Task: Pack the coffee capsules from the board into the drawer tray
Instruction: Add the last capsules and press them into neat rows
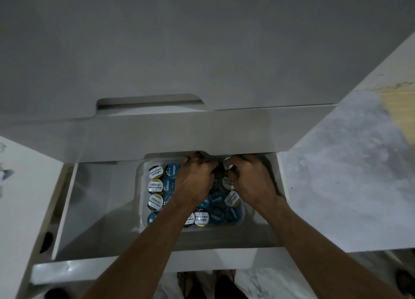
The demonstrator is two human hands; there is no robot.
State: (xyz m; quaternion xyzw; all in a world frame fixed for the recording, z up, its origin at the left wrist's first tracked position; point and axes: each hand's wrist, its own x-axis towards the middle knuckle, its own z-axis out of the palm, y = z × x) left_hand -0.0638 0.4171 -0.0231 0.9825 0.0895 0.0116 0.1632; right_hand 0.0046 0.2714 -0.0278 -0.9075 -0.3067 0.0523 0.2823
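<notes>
A clear plastic tray (140,186) lies in the open white drawer (94,208). It holds several coffee capsules with white lids (155,185) and blue lids (216,199), packed in rows. Both my hands reach into the tray's far end, under the cabinet edge. My left hand (195,179) is curled over capsules at the tray's back middle, and what it grips is hidden. My right hand (249,177) is closed on a white-lidded capsule (227,163) at the back right corner. The board is not in view.
The closed drawer front (179,132) above overhangs the back of the tray. The open drawer's front panel (134,269) lies near my body. White cabinet sides flank the drawer. Marbled floor (348,175) shows on the right, and my feet are below.
</notes>
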